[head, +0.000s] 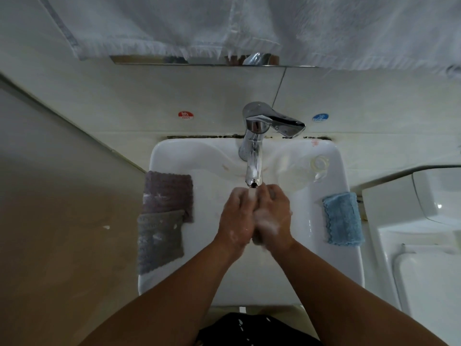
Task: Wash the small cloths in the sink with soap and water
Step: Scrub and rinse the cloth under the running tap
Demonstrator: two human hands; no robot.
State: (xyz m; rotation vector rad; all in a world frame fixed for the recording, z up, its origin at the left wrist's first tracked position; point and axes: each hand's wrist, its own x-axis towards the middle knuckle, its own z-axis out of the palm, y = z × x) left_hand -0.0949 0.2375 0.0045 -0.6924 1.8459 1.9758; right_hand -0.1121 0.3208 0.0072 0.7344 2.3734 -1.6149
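My left hand [235, 221] and my right hand [274, 216] are pressed together over the white sink [249, 293], just under the chrome faucet [254, 168]. Both are covered in soap foam. A small grey cloth [257, 240] shows between the palms and is mostly hidden by them. A thin stream of water falls from the spout onto my fingers. A dark purple cloth [168, 193] and a grey cloth [159, 240] hang over the sink's left rim. A blue cloth [343, 218] lies on the right rim.
The faucet lever [282, 123] points right, between a red hot sticker [185, 115] and a blue cold sticker [320, 117]. A clear glass object [319, 166] lies on the sink's back right corner. White towels [224, 26] hang above. A white fixture [424, 221] stands at the right.
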